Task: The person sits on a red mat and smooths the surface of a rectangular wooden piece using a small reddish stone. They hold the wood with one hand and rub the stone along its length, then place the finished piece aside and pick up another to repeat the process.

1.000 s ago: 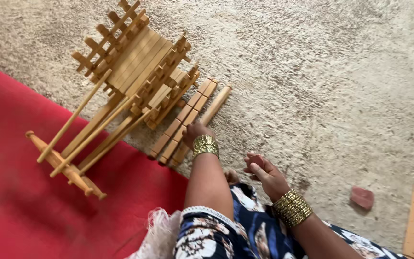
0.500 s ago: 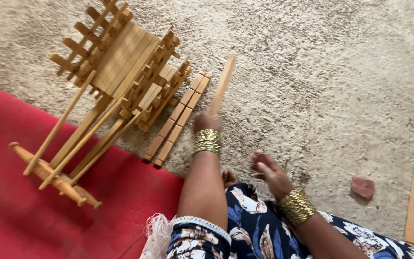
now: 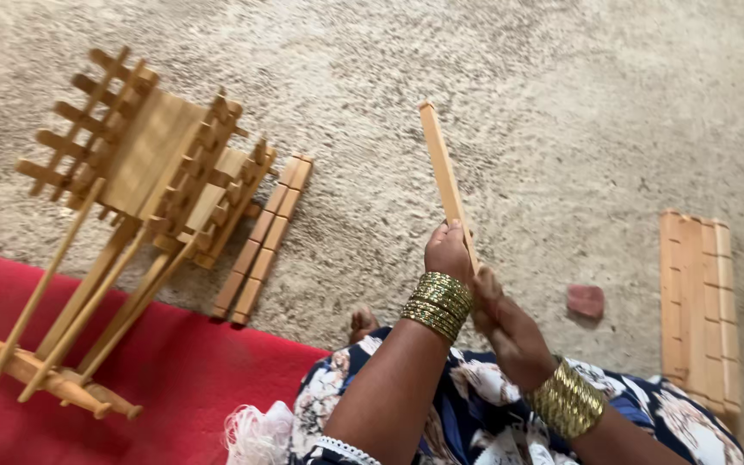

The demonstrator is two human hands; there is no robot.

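Observation:
A long bamboo stick (image 3: 443, 168) stands tilted in front of me, its far end pointing up and left. My left hand (image 3: 447, 251) is closed around its lower end. My right hand (image 3: 499, 312) presses against the same lower end from the right, fingers on the stick. Both wrists carry stacks of gold bangles. To the left, two more bamboo sticks (image 3: 264, 238) lie side by side on the rough ground, beside a small wooden cart model (image 3: 144, 181) with long shafts.
A red mat (image 3: 157, 387) covers the lower left; the cart's shafts rest on it. A bundle of bamboo sticks (image 3: 699, 301) lies at the right. A small reddish stone (image 3: 585, 300) sits between it and my hands. My patterned dress fills the bottom.
My left hand lifted one stick from the group by the cart and brought it right and toward me. My right hand has come up to meet its lower end.

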